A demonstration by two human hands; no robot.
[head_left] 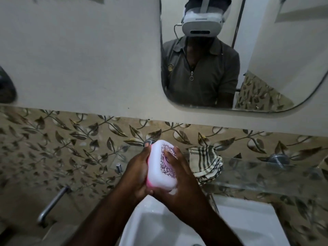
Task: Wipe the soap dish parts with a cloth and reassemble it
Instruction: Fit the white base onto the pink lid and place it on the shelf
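A white soap dish (158,166) with a purple floral print on its lid and a pink base edge is held upright above the sink, closed. My left hand (137,172) grips its left side and underside. My right hand (179,178) wraps its right side, fingers lying over the printed lid and thumb at the lower corner. A striped checked cloth (205,163) lies bunched on the glass shelf just right of my hands, untouched.
A white sink (239,226) sits below my hands. The glass shelf (269,173) runs along the leaf-patterned tiled wall at right. A metal tap (51,205) juts out at lower left. A mirror (266,50) hangs above.
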